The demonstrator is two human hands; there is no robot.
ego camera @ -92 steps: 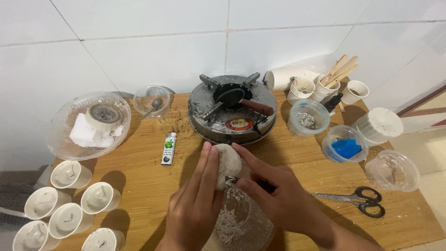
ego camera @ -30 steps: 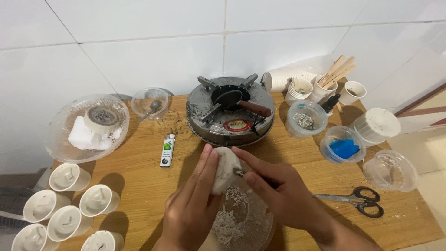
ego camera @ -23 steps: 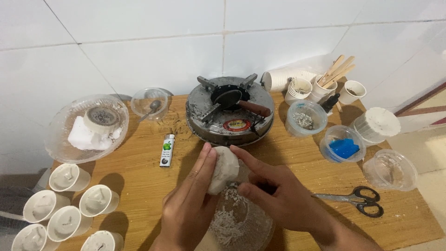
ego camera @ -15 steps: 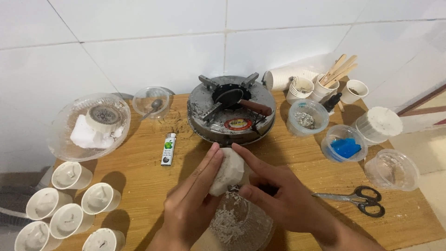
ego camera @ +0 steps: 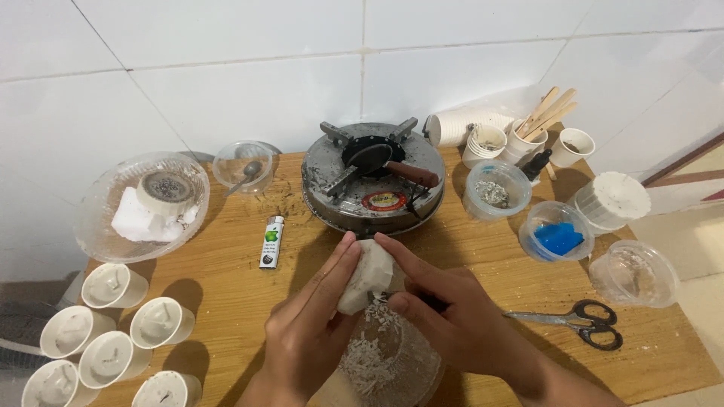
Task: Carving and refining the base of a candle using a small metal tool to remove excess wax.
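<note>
We hold a pale wax block (ego camera: 367, 275) just below the centre of the wooden table (ego camera: 226, 279), our left hand (ego camera: 309, 332) wrapped around its lower left side with the fingers curled shut on it, thumb tip up by its top edge. Our right hand (ego camera: 452, 316) closes in from four o'clock, forefinger laid over the block's top; a dark handle shows under its fingers, though we cannot tell what tool it is. Directly beneath the block, at six o'clock, sits a clear bowl (ego camera: 388, 362) holding white shavings. At twelve o'clock, just beyond the block, stands a round gas burner (ego camera: 373, 177) with a brown-handled tool lying across it. A lighter (ego camera: 271, 241) lies at ten o'clock, near the left hand. Scissors (ego camera: 581, 324) lie at three o'clock, just beside our right wrist. Further off at two o'clock are a tub with a blue piece (ego camera: 556, 232) and other clear tubs. White cups (ego camera: 113, 332) with wicks cluster at eight o'clock, well apart from the hands.
</note>
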